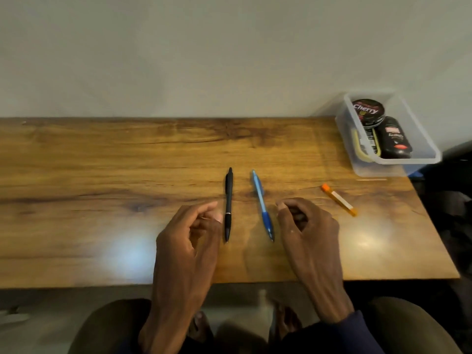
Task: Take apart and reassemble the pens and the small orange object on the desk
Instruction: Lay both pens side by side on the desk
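Between two empty hands with loosely curled fingers point(204, 209), black pen point(228, 204) and blue pen point(263, 205), tips toward the person

A: Dim, warm light; two pale glare patches sit on the glossy brown wooden desk point(102, 175), toward its near edge.
B: Soft all over, perhaps motion blur. The desk's far edge bows, wide-angle distortion.
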Available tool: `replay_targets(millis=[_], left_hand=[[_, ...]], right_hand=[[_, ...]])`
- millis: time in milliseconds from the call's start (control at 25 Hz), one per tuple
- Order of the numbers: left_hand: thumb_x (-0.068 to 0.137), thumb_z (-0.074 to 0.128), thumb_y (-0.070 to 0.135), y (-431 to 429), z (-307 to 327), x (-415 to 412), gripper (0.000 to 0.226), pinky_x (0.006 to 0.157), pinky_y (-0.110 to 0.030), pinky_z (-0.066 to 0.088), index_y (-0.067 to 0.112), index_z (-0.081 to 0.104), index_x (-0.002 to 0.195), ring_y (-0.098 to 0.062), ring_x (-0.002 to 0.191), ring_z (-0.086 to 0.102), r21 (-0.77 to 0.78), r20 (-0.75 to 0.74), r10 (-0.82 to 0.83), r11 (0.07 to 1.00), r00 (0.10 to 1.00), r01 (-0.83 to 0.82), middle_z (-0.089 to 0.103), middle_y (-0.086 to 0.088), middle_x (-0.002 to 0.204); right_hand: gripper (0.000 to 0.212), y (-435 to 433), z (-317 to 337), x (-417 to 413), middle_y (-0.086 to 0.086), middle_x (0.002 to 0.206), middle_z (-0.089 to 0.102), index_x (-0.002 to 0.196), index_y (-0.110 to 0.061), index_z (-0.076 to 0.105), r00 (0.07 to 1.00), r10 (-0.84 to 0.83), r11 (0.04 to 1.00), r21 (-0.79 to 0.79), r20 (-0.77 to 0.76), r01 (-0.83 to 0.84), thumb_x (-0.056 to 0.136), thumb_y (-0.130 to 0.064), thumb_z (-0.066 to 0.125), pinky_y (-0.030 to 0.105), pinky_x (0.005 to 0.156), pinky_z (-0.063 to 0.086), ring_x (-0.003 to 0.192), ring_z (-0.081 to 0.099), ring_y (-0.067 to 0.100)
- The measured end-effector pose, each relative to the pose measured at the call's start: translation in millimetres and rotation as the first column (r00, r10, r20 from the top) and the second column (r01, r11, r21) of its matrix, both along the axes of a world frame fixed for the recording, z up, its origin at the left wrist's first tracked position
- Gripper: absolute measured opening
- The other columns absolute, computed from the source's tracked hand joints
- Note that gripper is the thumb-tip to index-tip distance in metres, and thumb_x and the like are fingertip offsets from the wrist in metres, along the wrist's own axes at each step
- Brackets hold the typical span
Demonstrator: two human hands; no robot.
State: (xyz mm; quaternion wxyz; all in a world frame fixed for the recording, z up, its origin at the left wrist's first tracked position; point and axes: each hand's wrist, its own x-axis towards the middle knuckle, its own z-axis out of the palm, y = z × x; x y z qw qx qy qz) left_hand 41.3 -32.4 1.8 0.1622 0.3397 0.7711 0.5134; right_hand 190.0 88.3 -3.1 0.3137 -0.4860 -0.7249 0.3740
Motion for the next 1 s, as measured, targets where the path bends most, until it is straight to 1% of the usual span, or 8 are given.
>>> replay_targets(millis=[80,240,320,440,600,760,880,1000], left_hand=[[0.098,0.063,0.048,-0.9,2.1,0.6,0.028,0.081,-0.002,0.046,0.031,0.071,0.119,0.01,0.101,0.064,-0.006,-0.026,-0.023,1.0,0.999,0.022,0.068,0.027,0.101],[0.095,0.059,0.046,2.9,-3.4,-1.9,0.032,0.081,-0.012,0.053,0.028,0.072,0.117,0.0,0.099,0.067,-0.073,-0.065,-0.046,0.997,0.997,0.041,0.069,0.021,0.103],[0.094,0.059,0.047,6.5,-4.3,-0.7,0.031,0.08,-0.019,0.055,0.03,0.072,0.116,0.0,0.099,0.066,-0.108,-0.078,-0.042,0.994,0.996,0.034,0.067,0.022,0.103],[0.095,0.064,0.043,10.2,-6.2,1.8,0.025,0.081,-0.029,0.057,0.03,0.072,0.115,-0.003,0.097,0.066,-0.122,-0.089,-0.039,0.992,0.995,0.028,0.066,0.019,0.104],[0.095,0.066,0.035,11.0,-2.7,6.5,0.023,0.083,-0.032,0.057,0.031,0.072,0.117,-0.003,0.099,0.065,-0.129,-0.054,-0.035,0.991,0.998,0.028,0.066,0.02,0.104],[0.096,0.061,0.039,10.6,3.8,4.2,0.029,0.083,-0.038,0.06,0.025,0.071,0.119,-0.004,0.098,0.065,-0.165,-0.084,-0.032,0.986,0.996,0.018,0.068,0.014,0.107],[0.096,0.057,0.044,15.5,9.5,-2.8,0.034,0.081,-0.038,0.06,0.024,0.07,0.12,-0.004,0.096,0.065,-0.226,-0.123,-0.059,0.974,0.991,0.03,0.067,0.013,0.107],[0.098,0.053,0.049,25.2,11.9,-12.8,0.031,0.08,-0.03,0.055,0.03,0.07,0.116,-0.001,0.094,0.06,-0.294,-0.166,-0.148,0.951,0.975,0.095,0.06,0.02,0.101]], right_hand=[[0.007,-0.1,2.0,0.5,-0.018,0.089,0.069,0.097,-0.028,0.07,1.0,0.005,1.0,0.003,0.002,-0.005,0.098,-0.025,0.065,0.001,0.07,0.046,0.092,0.064,-0.008],[0.012,6.8,1.8,-2.0,-0.021,0.088,0.069,0.099,-0.029,0.072,0.999,0.006,1.0,-0.014,0.047,-0.006,0.096,-0.032,0.061,0.003,0.072,0.048,0.092,0.064,-0.009],[0.014,6.5,2.9,-4.9,-0.02,0.089,0.069,0.099,-0.028,0.072,0.998,0.005,1.0,-0.006,0.058,-0.005,0.094,-0.033,0.06,0.006,0.075,0.051,0.092,0.066,-0.004],[0.013,5.1,2.0,-9.1,-0.012,0.088,0.072,0.098,-0.024,0.073,0.995,-0.007,0.998,0.069,0.099,0.0,0.093,-0.029,0.062,0.015,0.076,0.054,0.079,0.068,0.002],[0.008,3.1,1.2,-9.3,-0.008,0.087,0.072,0.097,-0.022,0.073,0.997,-0.005,0.993,0.118,0.079,-0.005,0.095,-0.02,0.065,0.021,0.07,0.055,0.078,0.068,0.004],[0.008,4.0,2.3,-8.3,-0.003,0.083,0.071,0.094,-0.015,0.073,0.994,0.036,0.987,0.151,0.101,-0.051,0.098,-0.012,0.066,0.036,0.065,0.058,0.076,0.067,0.009],[0.012,14.7,7.6,-9.7,-0.005,0.084,0.071,0.095,-0.015,0.074,0.989,0.096,0.987,0.116,0.114,-0.109,0.1,-0.015,0.063,0.034,0.066,0.056,0.076,0.066,0.008],[0.02,30.2,8.3,-13.1,-0.007,0.078,0.069,0.092,-0.017,0.073,0.975,0.161,0.982,0.075,0.152,-0.174,0.103,-0.023,0.058,0.029,0.062,0.052,0.07,0.064,0.006]])
